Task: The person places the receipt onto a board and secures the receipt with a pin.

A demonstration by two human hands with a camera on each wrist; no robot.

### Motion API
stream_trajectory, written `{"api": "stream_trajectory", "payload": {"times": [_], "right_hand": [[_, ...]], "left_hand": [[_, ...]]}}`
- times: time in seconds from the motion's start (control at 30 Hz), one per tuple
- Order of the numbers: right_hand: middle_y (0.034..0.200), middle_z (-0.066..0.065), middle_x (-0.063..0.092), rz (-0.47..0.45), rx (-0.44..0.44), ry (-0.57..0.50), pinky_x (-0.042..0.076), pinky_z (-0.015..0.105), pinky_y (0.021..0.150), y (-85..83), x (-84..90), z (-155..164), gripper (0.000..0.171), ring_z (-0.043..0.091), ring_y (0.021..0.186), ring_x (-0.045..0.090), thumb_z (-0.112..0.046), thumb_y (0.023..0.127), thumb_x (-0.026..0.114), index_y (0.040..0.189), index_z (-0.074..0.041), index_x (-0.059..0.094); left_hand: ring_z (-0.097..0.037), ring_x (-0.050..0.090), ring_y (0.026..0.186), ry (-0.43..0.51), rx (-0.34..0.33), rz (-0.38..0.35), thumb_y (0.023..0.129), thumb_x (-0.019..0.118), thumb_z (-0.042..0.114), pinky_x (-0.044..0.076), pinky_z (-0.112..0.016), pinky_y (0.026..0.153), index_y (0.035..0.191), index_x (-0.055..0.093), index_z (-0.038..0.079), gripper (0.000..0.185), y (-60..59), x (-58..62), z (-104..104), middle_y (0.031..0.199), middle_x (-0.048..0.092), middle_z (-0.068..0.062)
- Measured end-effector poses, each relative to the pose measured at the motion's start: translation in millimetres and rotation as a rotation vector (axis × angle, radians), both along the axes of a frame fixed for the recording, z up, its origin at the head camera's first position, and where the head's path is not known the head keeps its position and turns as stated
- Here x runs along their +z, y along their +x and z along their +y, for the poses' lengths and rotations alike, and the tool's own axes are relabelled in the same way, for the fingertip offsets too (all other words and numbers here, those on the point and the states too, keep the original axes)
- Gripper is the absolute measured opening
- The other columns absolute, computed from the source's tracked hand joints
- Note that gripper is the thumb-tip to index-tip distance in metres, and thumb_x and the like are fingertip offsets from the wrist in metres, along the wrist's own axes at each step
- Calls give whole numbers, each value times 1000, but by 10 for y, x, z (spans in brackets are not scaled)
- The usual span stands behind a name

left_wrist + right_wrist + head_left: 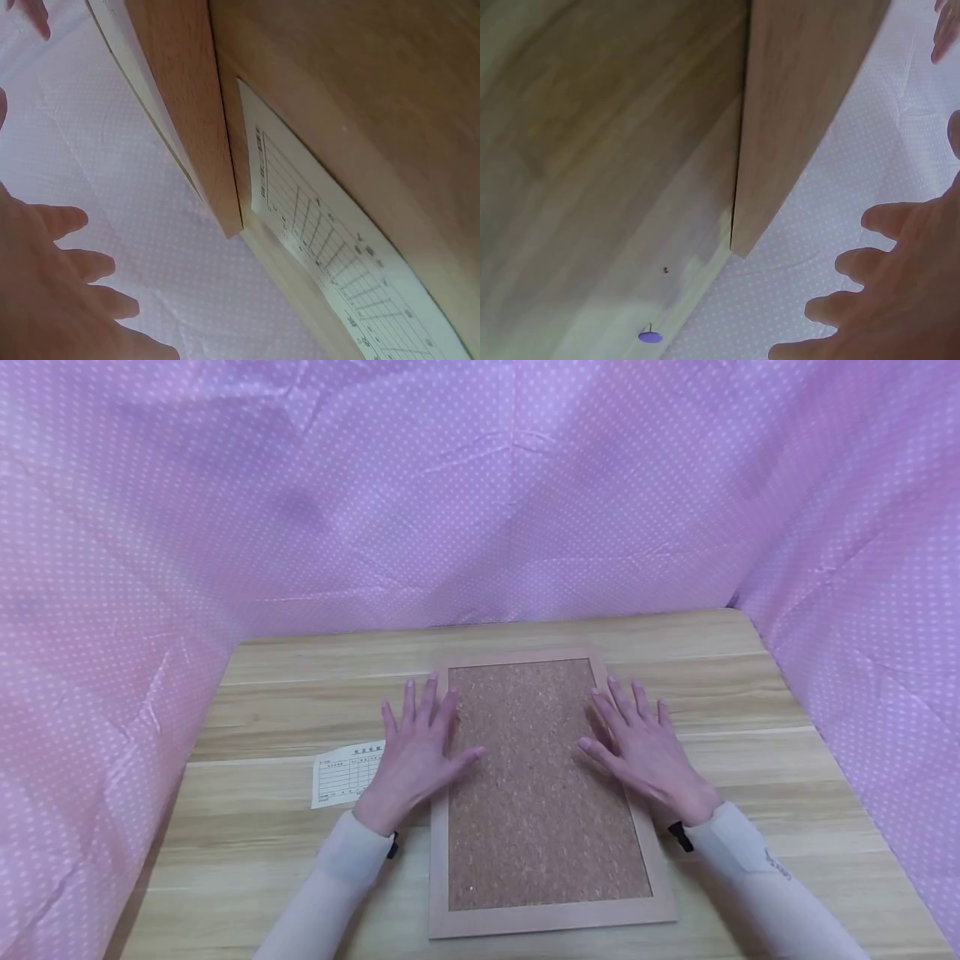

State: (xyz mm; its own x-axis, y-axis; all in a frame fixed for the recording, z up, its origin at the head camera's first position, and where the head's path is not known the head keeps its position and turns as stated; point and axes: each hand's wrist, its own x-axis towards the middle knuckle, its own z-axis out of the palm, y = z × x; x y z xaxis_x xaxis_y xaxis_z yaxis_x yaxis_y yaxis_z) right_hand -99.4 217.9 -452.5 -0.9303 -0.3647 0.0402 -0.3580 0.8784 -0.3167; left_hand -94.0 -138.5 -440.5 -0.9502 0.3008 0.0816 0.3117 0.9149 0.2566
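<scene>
A cork board (547, 793) in a pale wooden frame lies lengthwise on the table. My left hand (416, 747) is over its left edge, fingers spread and straight, the thumb reaching over the cork. Over the right edge is my right hand (645, 752), likewise spread, thumb pointing inward. Both wrist views show a gap between the fingers and the board's frame (180, 97), so the hands look raised above it. Neither one holds anything. A printed paper form (341, 777) lies left of the board, partly hidden by the left hand.
In the right wrist view a purple push pin (650, 337) lies on the table, with a tiny dark speck (666, 270) near it. Pink dotted cloth (487, 527) hangs behind and at both sides of the wooden table (757, 710).
</scene>
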Motion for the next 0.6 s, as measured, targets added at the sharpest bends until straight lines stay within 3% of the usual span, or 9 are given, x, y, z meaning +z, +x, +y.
{"api": "stream_trajectory", "payload": {"times": [0.17, 0.6], "right_hand": [[171, 19, 14, 12, 2, -15, 8, 76, 114, 12, 12, 10, 82, 52, 153, 7, -60, 102, 51, 163, -9, 30], [171, 16, 16, 26, 18, -30, 10, 76, 114, 53, -9, 119, 79, 51, 154, 8, -57, 103, 53, 163, -11, 31]], "left_hand": [[-47, -1, 155, 20, 5, 13, 94, 53, 74, -4, -74, 115, 166, 22, 14, 98, 9, 30, -51, 172, 0, -15], [-48, 9, 155, 39, 13, 55, 92, 64, 65, 5, -76, 115, 162, 32, 10, 95, 46, 110, -277, 172, 10, -14]]}}
